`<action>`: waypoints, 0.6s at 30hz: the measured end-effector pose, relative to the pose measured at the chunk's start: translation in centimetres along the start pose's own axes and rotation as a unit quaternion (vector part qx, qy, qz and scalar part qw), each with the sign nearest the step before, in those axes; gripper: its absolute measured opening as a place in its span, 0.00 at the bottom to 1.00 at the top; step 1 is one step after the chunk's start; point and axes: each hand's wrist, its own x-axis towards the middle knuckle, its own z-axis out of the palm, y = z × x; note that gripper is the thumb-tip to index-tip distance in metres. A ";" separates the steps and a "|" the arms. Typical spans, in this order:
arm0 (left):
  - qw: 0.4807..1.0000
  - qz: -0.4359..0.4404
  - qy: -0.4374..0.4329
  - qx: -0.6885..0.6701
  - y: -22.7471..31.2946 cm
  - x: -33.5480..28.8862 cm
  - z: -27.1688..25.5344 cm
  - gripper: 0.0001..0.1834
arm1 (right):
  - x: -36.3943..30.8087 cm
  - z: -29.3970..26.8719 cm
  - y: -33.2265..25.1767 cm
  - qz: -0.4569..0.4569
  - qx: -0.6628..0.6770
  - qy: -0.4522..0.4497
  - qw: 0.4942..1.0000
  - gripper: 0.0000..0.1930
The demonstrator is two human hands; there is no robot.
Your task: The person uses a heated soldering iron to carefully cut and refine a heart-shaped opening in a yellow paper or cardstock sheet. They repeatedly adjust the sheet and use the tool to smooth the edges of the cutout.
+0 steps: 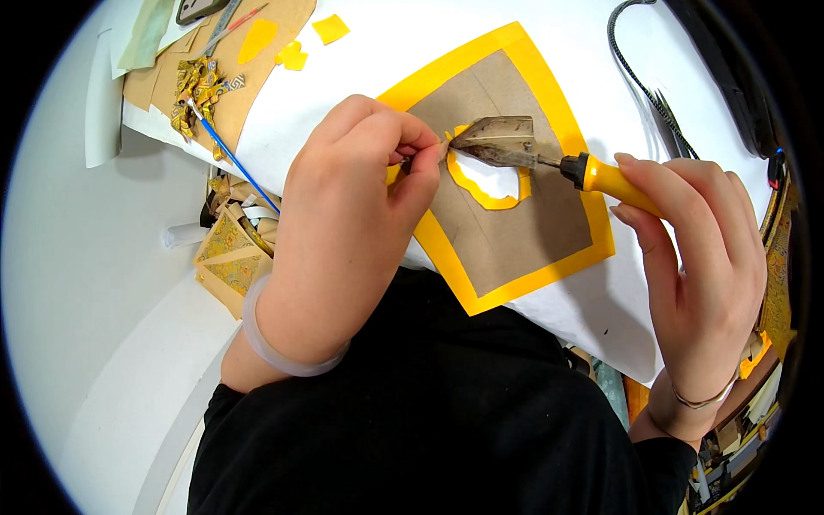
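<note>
A grey-brown board point(558, 219) with a yellow border lies tilted on the white worktop, partly over its near edge. Yellow material point(474, 196) lines the oval hole in its middle, and white shows through. My right hand point(699, 215) grips a small hand iron point(498, 142) by its yellow handle. The iron's flat, stained metal head reaches over the hole, its pointed tip right by my left fingertips. At the hole's left edge, my left hand point(360, 172) is closed in a pinch. What sits between its thumb and finger is hidden.
A blue-handled brush point(230, 159) rests near patterned fabric scraps point(199, 90) on brown card point(249, 73). Yellow scraps point(330, 29) lie at the back. A black cord point(639, 73) runs along the far right. Below the left edge stands a patterned box point(232, 257).
</note>
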 end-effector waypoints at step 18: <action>0.997 0.037 0.056 -0.043 -1.3 -0.6 0.2 0.10 | 1.5 0.9 -0.2 -0.030 -0.022 0.040 0.999 0.15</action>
